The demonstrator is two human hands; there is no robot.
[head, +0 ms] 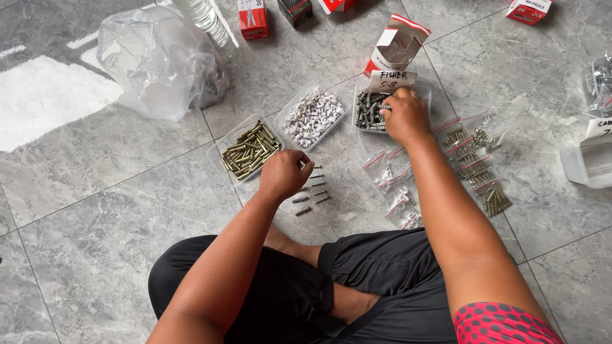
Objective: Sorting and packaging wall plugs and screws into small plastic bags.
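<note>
Fingers (390,105) above grey marble floor (95,242)

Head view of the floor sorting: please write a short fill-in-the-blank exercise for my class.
1. The right hand reaches into the tray of ____ plugs.
2. The middle tray holds ____ clips.
3. The left hand is closed above a row of small ____.

Missing words: grey; white; screws

- crumpled clear plastic bag (159,60), far left of the tray of white clips (312,116)
- tray of brass anchors (247,151), just left of it
- small red boxes (253,18), beyond it
- open red-and-white carton (396,46), right of it
</note>
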